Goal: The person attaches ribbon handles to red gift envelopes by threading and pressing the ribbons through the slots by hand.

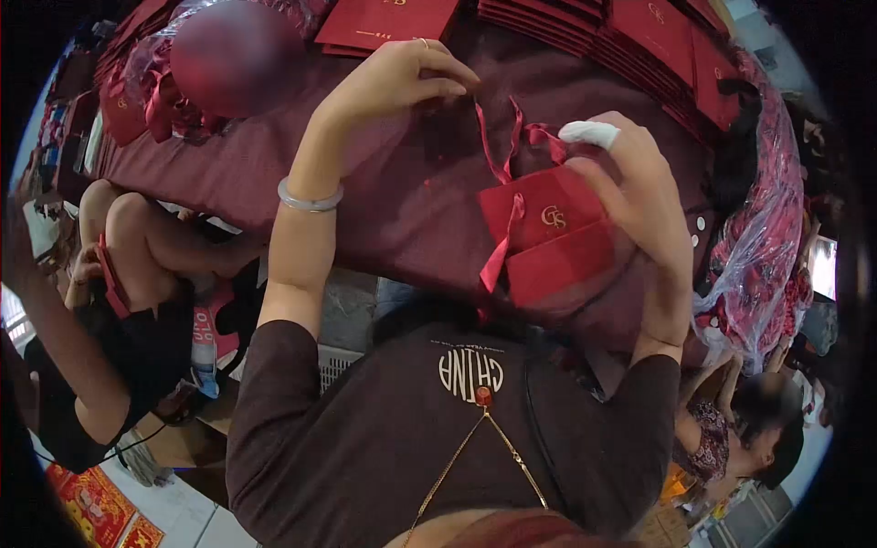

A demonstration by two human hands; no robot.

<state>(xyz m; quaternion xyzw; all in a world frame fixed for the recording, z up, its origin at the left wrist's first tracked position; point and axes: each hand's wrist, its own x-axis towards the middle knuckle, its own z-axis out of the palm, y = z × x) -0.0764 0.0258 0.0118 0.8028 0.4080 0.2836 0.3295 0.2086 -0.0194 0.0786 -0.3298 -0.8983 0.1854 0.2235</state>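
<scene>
My left hand (406, 80), with a bracelet on its wrist, pinches the end of a thin red ribbon (483, 128) between thumb and fingers. That ribbon runs down to a small red pouch (566, 260) with gold letters on its front. My right hand (639, 187), one finger wrapped in white, grips the pouch along its right side. Another ribbon strand (498, 260) hangs over the pouch's left part, and a loop lies near the wrapped finger. The pouch is tilted above the dark red tablecloth (384, 228). My right fingertips are partly hidden behind it.
Stacks of red pouches (658, 41) lie at the back right, with more red pouches (388, 23) at the back middle. Plastic-wrapped red goods (763, 237) hang over the right edge. Another person (146, 228) sits at the left, and one more person (731, 429) at the lower right.
</scene>
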